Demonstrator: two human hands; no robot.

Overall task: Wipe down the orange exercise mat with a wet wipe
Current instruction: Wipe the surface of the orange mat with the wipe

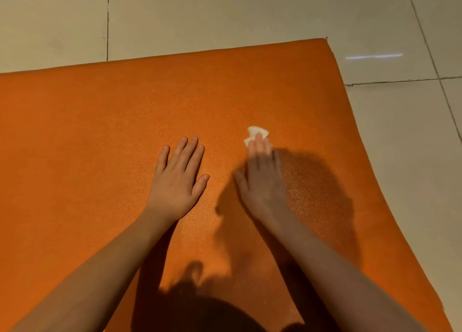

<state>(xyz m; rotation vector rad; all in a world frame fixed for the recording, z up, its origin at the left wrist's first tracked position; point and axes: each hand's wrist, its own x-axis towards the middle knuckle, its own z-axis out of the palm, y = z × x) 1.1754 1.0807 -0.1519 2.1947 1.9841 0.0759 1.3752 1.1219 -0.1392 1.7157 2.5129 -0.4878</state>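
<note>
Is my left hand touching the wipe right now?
Apart. The head view shows the left hand flat on the mat, with bare mat between it and the wipe, which sits under the right hand.

I have both forearms extended forward, converging slightly. Left hand (178, 179): palm down, fingers straight and slightly spread, thumb out to the side. Right hand (262, 181): palm down, fingers straight and together, fingertips (260, 144) pressing on the wet wipe (257, 132); outline blurred.
</note>
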